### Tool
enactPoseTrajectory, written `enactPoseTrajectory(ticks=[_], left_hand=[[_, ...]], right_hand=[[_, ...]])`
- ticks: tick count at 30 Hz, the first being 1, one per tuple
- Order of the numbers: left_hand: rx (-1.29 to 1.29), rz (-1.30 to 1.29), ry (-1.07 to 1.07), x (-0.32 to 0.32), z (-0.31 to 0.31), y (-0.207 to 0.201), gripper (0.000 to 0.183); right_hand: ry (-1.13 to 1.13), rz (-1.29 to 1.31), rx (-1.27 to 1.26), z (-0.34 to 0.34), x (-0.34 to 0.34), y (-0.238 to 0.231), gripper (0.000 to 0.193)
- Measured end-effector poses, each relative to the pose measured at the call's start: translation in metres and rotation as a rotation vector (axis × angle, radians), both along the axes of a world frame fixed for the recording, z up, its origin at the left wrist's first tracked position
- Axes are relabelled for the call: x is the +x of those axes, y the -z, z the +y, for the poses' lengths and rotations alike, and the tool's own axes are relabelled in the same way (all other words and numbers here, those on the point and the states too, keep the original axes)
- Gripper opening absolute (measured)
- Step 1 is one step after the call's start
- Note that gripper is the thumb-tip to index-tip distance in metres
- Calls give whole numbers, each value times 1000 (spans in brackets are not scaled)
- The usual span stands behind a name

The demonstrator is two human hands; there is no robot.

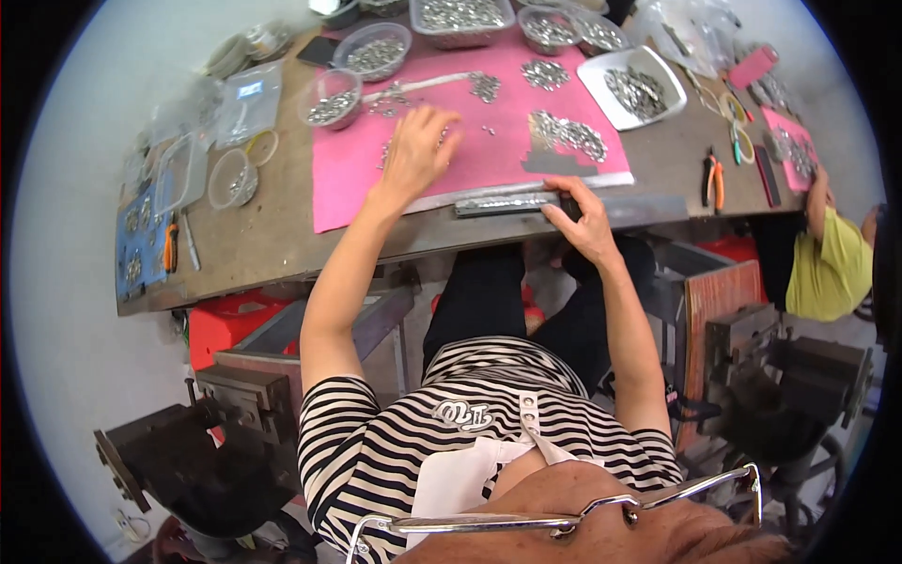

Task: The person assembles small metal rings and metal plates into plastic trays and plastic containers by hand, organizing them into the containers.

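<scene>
My left hand [418,155] is over a pink mat [343,193], among small shiny metal parts. Its fingers are bent, with a gap between thumb and forefinger, and nothing shows in it. My right hand [584,224] grips the right end of a long dark metal bar [479,209] at the mat's front edge. Silvery pieces lie in a row along the bar's top. Loose heaps of small metal parts [573,136] lie on the mat beyond my right hand, beside a flat grey plate [554,164].
Several plastic tubs [374,52] of metal parts and a white tray [648,89] stand behind. Orange-handled pliers lie at the left [171,246] and right [716,179]. Vises [254,395] flank me below the table edge. A person in a yellow shirt [827,268] sits at right.
</scene>
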State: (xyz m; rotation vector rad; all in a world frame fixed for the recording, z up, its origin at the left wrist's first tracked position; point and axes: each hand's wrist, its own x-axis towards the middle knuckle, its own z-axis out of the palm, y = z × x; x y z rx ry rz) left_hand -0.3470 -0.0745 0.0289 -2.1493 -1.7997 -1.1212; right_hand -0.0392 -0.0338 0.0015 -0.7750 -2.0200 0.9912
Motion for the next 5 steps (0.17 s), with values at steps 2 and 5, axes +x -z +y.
enactPoseTrajectory(ticks=[2,5], left_hand=[[-148,-39,78,27,-36,1,28],[-229,-5,24,49,-73,29,54]], right_hand=[[-74,-131,-1,6,19,0,57],[-136,-310,46,9,31,-6,61]])
